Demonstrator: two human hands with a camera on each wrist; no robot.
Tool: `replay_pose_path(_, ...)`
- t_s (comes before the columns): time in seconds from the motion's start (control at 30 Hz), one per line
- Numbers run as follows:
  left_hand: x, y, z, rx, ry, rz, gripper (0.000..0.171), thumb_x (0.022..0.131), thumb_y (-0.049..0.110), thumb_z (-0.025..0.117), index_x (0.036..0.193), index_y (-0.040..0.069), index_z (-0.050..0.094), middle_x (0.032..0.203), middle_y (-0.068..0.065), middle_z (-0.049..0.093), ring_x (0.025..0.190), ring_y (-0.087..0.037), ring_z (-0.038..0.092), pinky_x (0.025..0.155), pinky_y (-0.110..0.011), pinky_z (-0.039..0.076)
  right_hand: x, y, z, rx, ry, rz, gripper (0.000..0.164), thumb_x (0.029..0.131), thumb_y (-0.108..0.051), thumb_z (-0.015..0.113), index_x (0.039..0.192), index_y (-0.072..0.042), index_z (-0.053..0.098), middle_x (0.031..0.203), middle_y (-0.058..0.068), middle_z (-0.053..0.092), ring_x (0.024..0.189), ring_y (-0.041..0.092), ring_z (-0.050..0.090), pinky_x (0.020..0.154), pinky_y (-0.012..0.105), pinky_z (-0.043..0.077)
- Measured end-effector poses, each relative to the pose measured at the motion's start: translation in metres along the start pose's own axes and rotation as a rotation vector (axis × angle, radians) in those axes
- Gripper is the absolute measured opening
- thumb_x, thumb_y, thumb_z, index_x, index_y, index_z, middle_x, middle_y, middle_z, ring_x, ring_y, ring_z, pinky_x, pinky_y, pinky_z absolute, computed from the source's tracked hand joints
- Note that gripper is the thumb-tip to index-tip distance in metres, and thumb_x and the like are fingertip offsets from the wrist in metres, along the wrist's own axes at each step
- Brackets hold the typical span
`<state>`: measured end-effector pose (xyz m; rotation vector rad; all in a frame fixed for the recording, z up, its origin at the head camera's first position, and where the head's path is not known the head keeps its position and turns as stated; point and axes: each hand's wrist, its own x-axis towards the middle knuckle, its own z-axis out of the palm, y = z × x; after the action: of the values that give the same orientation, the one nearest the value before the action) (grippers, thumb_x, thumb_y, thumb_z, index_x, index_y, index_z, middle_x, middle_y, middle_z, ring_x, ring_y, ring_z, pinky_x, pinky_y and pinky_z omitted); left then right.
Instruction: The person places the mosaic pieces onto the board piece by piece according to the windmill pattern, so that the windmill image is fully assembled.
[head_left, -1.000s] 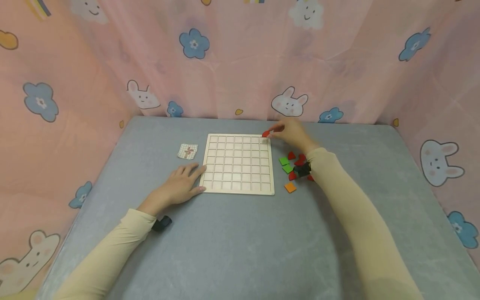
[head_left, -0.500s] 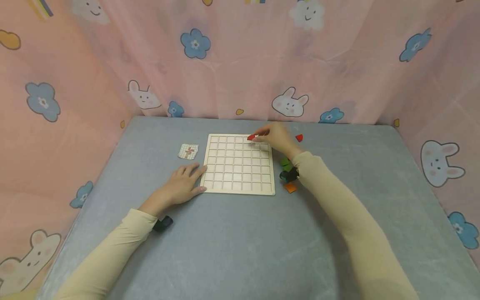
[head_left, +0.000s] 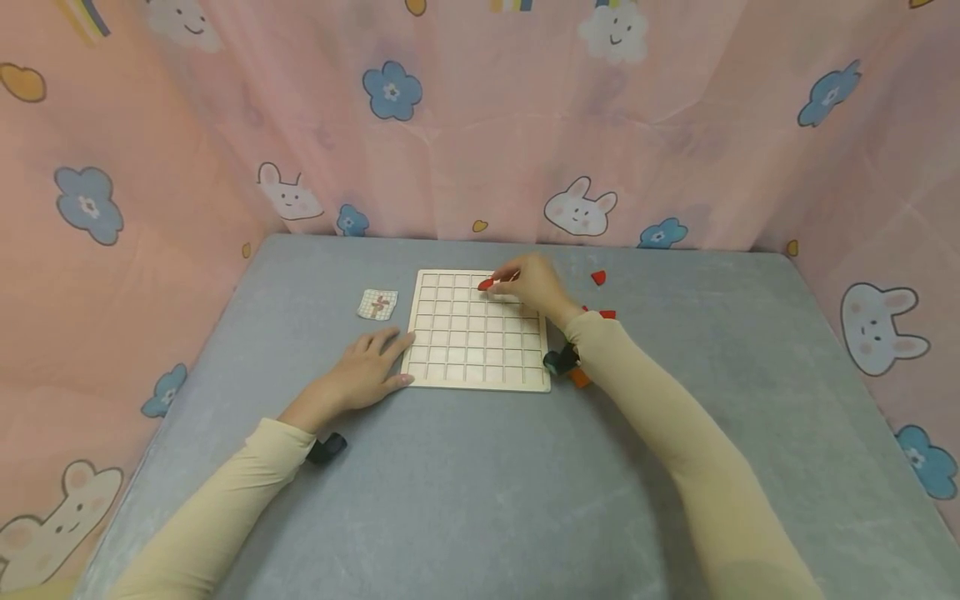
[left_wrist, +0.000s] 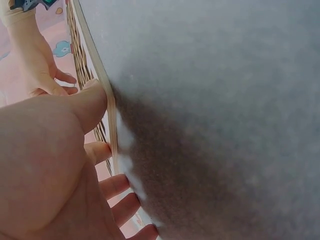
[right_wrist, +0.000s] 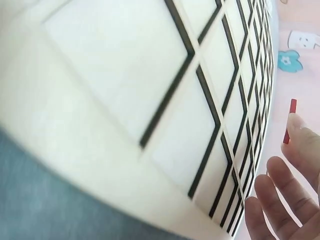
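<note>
Between thumb and fingers, my right hand pinches a small red tile above the far rows of a pale wooden grid board. The right wrist view shows the red tile edge-on, apart from the board's surface. My left hand rests at the board's left edge, its thumb and index finger touching the rim. From the left wrist view, the fingers of the left hand spread along that edge. Left of the board lies a small card with a printed grid and a reddish pattern.
Right of the board, a red piece lies near the back, another red piece is closer, and an orange tile is partly covered. The right sleeve and dark wrist camera hide other pieces. A patterned pink curtain hangs behind the grey table.
My right hand has carried the red tile leftward and slightly nearer, from the board's far right corner to over its upper middle. My left hand has stayed in place.
</note>
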<state>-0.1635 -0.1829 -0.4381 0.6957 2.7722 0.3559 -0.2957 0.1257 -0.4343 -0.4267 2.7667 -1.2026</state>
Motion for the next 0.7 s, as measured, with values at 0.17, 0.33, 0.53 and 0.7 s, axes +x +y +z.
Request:
replay_pose_path(0.17, 0.001, 0.0, 0.002, 0.006, -0.006, -0.007, 0.068, 0.111, 0.034, 0.056, 0.166, 0.003, 0.031, 0.166, -0.032, 0.029, 0.146, -0.056, 0.035, 0.117, -0.07, 0.032, 0.0, -0.001, 0.007, 0.001, -0.008, -0.011, 0.029, 0.093, -0.021, 0.085, 0.115, -0.003, 0.082, 0.111, 0.013, 0.078, 0.092, 0.025, 0.064, 0.074, 0.03, 0.048)
replay_pose_path(0.33, 0.003, 0.0, 0.003, 0.015, -0.006, -0.011, 0.067, 0.111, 0.033, 0.057, 0.166, 0.002, 0.031, 0.166, -0.031, 0.029, 0.146, -0.055, 0.035, 0.117, -0.068, 0.032, 0.001, -0.001, 0.011, -0.035, -0.002, -0.022, 0.029, 0.093, -0.024, 0.086, 0.115, -0.006, 0.083, 0.114, 0.011, 0.077, 0.094, 0.025, 0.064, 0.077, 0.033, 0.048)
replay_pose_path(0.53, 0.003, 0.0, 0.002, 0.016, -0.013, -0.019, 0.068, 0.111, 0.033, 0.057, 0.166, 0.002, 0.031, 0.166, -0.031, 0.028, 0.147, -0.054, 0.034, 0.119, -0.068, 0.031, 0.0, -0.003, 0.013, -0.062, -0.002, -0.026, 0.029, 0.093, -0.025, 0.086, 0.114, -0.005, 0.083, 0.116, 0.012, 0.077, 0.098, 0.027, 0.065, 0.081, 0.037, 0.05)
replay_pose_path(0.7, 0.003, 0.0, 0.002, 0.014, -0.013, -0.021, 0.068, 0.111, 0.033, 0.057, 0.166, 0.003, 0.031, 0.166, -0.031, 0.028, 0.147, -0.055, 0.034, 0.119, -0.068, 0.031, 0.0, -0.005, 0.014, -0.072, 0.001, -0.024, 0.029, 0.092, -0.025, 0.086, 0.113, -0.005, 0.083, 0.119, 0.012, 0.077, 0.098, 0.027, 0.065, 0.082, 0.037, 0.05)
